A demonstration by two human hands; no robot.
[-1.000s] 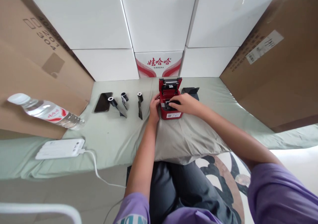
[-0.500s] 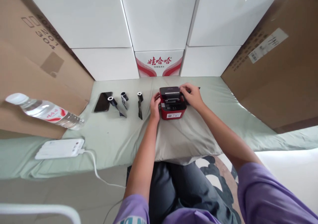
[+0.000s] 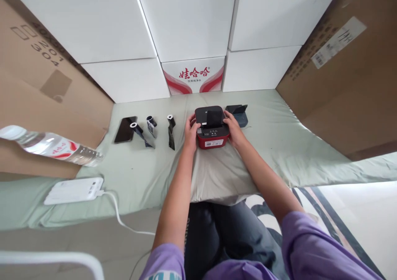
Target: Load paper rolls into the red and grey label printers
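A small red printer [image 3: 212, 128] with a black lid stands on a grey pillow [image 3: 217, 172]; its lid is down. My left hand [image 3: 190, 132] grips its left side and my right hand [image 3: 234, 129] grips its right side. Three small black rolls [image 3: 170, 123] with loose tails lie in a row to its left, beside a dark phone [image 3: 125, 129]. A dark flat piece [image 3: 238, 111] lies just behind my right hand.
A water bottle [image 3: 46, 145] lies at the far left on a cardboard box [image 3: 37, 94]. A white power bank [image 3: 73, 190] with a cable sits near the front left. White boxes [image 3: 186, 23] wall the back; another cardboard box [image 3: 347, 77] stands right.
The printer's red lid, open a second ago, is now closed. My right hand left the inside of the printer, pushed the lid down and settled on the right side.
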